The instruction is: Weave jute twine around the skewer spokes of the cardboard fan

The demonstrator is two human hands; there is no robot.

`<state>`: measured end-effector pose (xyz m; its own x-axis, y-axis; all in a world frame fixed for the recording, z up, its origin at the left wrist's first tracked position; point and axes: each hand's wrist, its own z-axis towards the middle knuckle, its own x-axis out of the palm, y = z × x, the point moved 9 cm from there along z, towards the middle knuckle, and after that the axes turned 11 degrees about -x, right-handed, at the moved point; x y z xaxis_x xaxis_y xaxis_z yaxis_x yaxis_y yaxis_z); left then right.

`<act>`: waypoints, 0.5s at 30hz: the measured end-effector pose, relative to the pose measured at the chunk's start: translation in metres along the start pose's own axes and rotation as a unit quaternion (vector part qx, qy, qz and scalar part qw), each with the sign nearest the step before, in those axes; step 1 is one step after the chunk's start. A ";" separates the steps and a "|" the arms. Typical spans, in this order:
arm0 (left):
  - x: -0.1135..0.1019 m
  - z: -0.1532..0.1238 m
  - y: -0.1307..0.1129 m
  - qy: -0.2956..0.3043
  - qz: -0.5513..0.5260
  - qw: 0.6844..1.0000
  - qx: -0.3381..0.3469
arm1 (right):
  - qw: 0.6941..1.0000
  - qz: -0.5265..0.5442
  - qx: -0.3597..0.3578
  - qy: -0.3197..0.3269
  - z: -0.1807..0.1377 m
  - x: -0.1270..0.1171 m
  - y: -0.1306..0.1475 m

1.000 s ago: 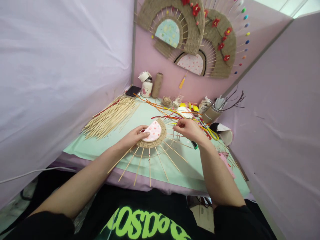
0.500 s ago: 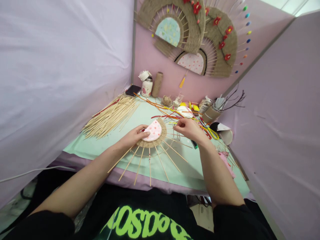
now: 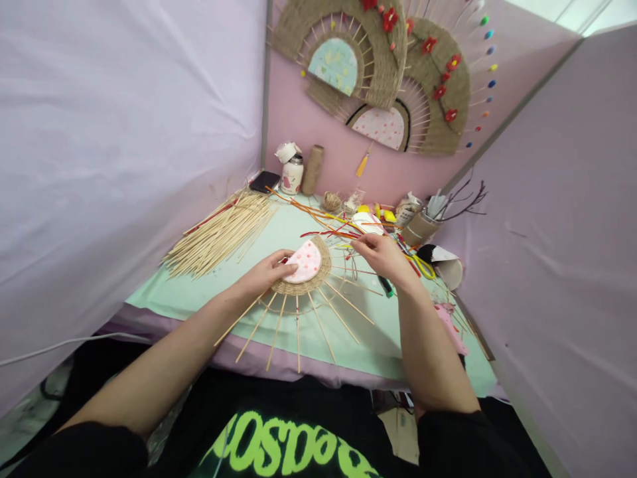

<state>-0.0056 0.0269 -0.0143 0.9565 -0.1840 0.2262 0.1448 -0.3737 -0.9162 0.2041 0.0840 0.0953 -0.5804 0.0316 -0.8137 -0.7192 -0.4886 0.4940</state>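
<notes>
You are pressing your left hand (image 3: pixel 266 271), fingers laid flat, on the pink fabric half-disc (image 3: pixel 307 261) at the centre of the half-woven fan (image 3: pixel 298 287), which is lying on the green desk (image 3: pixel 199 295) in front of you. Your right hand (image 3: pixel 381 255) is pinching a thin twine strand (image 3: pixel 354 264) just beside the fan's right edge. A bundle of sticks (image 3: pixel 223 229) is lying well apart on the left.

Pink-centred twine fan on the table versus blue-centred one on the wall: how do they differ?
The pink-centred twine fan lies flat with one narrow woven band and bare sticks; the blue-centred twine fan hangs with wide woven bands and red flowers. Both have half-round fabric centres and radiating sticks.
</notes>
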 end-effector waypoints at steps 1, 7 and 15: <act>-0.001 -0.001 0.000 -0.006 -0.003 1.000 -0.002 | 0.999 0.026 0.002 -0.040 -0.001 -0.007 -0.004; -0.011 0.001 -0.008 -0.053 -0.071 0.996 0.011 | 0.870 0.306 0.086 -0.376 -0.022 -0.031 -0.076; 0.004 0.013 -0.032 -0.074 -0.108 0.991 0.040 | 0.813 0.567 0.128 0.020 -0.019 0.086 -0.038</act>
<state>-0.0028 0.0503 0.0114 0.9269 0.0293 0.3741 0.3637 -0.3159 -0.8763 0.1892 0.0885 0.0007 -0.9171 -0.3428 0.2034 0.2115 0.0140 0.9773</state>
